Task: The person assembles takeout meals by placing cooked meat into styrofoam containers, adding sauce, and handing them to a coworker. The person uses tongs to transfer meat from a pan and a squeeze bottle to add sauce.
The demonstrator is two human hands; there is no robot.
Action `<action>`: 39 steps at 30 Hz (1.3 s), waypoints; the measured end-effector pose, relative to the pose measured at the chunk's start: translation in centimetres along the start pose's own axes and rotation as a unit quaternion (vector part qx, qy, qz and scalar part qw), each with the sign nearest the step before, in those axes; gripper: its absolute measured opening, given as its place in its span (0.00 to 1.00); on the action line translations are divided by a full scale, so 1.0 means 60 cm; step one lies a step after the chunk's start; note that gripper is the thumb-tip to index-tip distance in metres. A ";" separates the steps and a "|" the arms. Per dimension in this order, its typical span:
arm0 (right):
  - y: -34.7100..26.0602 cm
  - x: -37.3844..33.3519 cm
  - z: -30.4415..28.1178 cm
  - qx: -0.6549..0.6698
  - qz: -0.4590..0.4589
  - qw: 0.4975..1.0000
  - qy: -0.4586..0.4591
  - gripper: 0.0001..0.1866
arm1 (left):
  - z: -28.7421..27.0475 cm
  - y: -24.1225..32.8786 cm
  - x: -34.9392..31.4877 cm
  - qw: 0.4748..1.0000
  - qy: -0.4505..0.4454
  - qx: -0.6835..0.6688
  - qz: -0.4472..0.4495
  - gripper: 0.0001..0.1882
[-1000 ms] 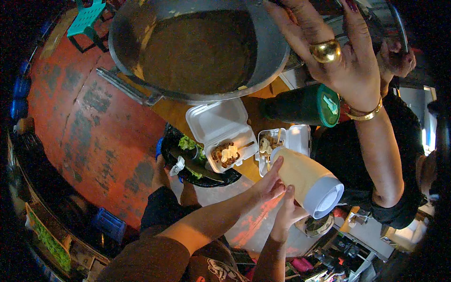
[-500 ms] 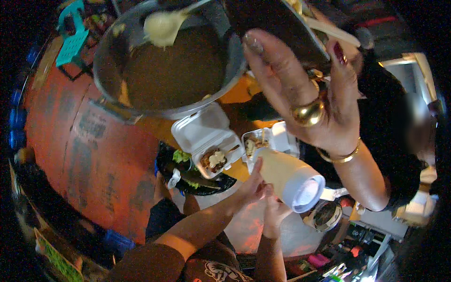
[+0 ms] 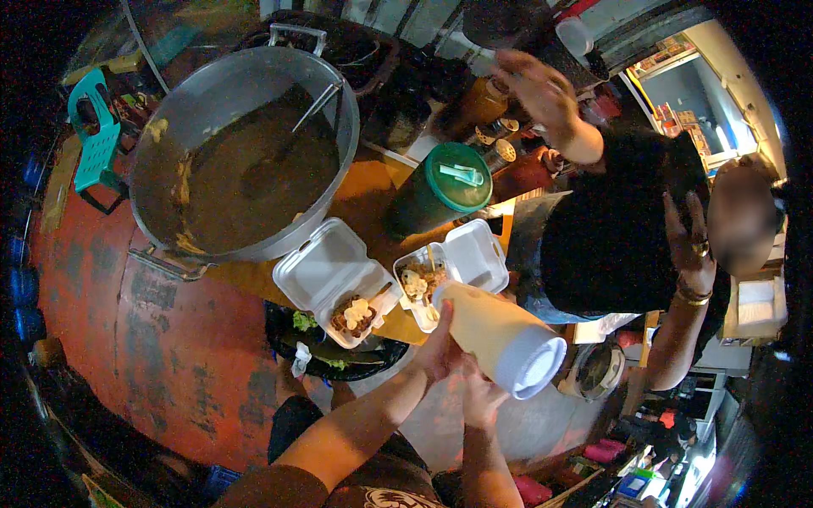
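My left hand [image 3: 438,345] and my right hand [image 3: 483,394] are both closed around a large squeeze bottle [image 3: 493,320] of pale cream-coloured sauce. Its white base tilts up toward me, and its narrow end points down over a white foam takeaway box [image 3: 478,254]. Chopped food with pale sauce [image 3: 415,284] lies in that open box; the bottle hides part of it. To the left, a second open foam box [image 3: 318,261] holds browned food topped with pale sauce [image 3: 356,315]. The bottle's tip is hard to make out against the food.
A big metal pot [image 3: 343,161] of brown liquid stands at the left. Behind the boxes is a green-lidded container [image 3: 457,182]. A co-worker in black [image 3: 622,229] stands at the right, arms spread. A black bag with greens [image 3: 373,360] lies below the boxes; a turquoise chair [image 3: 95,140] stands far left.
The co-worker's hand has drawn back from close in front of me. The sauce-coated ladle raised over the pot is gone from there. My view has shifted; both hands still grip the bottle.
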State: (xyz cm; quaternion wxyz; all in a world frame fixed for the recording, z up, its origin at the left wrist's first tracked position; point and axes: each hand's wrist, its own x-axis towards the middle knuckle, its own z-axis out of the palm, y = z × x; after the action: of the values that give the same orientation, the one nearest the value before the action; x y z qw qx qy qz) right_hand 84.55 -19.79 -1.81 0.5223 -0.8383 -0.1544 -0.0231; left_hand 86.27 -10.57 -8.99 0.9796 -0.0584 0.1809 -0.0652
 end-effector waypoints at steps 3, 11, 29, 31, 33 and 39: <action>0.011 0.008 -0.020 0.048 0.018 0.997 0.066 0.29 | 0.028 -0.011 0.006 0.995 -0.091 0.043 0.025 0.43; -0.010 0.067 0.003 0.072 0.047 0.993 0.081 0.26 | 0.059 -0.001 0.028 0.991 -0.105 0.041 0.075 0.43; -0.003 0.101 -0.017 0.079 0.068 0.987 0.124 0.36 | 0.072 0.004 0.035 0.996 -0.067 -0.002 0.051 0.36; -0.021 0.080 -0.032 0.020 0.062 0.991 0.119 0.33 | 0.075 -0.011 0.018 1.000 -0.013 0.021 -0.004 0.39; -0.038 0.076 -0.054 0.106 0.003 0.986 0.125 0.32 | 0.104 -0.027 0.001 1.000 0.010 0.015 -0.021 0.43; -0.123 0.088 -0.160 0.260 -0.214 0.931 0.138 0.33 | 0.247 -0.039 -0.062 0.990 -0.122 0.063 -0.028 0.49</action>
State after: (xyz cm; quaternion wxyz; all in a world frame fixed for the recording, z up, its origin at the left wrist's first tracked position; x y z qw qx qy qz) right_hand 88.66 -24.06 10.01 0.7207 -0.6088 -0.2573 -0.2090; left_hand 87.93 -11.00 6.39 0.9938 -0.0090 0.0540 -0.0965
